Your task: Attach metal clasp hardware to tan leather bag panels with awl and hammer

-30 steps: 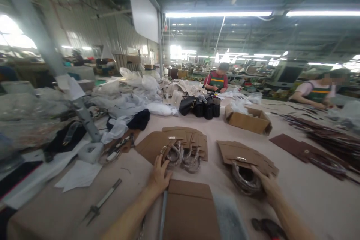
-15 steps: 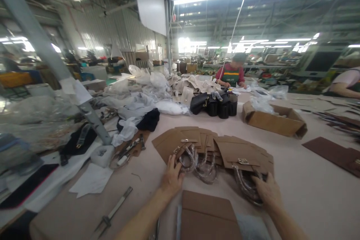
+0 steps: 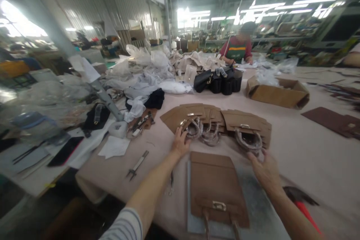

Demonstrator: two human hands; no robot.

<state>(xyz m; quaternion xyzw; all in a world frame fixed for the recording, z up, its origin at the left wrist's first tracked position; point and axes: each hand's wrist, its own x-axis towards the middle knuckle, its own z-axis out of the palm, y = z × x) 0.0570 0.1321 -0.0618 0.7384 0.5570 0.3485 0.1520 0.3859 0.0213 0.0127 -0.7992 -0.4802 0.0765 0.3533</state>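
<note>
Brown bag panels lie fanned and overlapping on the table, with metal clasps and plastic-wrapped handles. My left hand rests at the near edge of the left group, its fingers slightly apart and touching beside a wrapped handle. Over on the right, my right hand is at the near curve of another wrapped handle, thumb and fingers apart. Between my forearms a single brown bag panel with a clasp and two handles lies on a grey board.
A hammer-like tool with a red handle lies right of my right forearm. Calipers lie to the left. Black bags, a cardboard box and a dark brown panel are farther back. A co-worker sits across.
The view has tilted down, bringing the near panel and the red-handled tool into sight. My right hand has shifted from the handle's side to its near curve. My left hand stays beside the left group.
</note>
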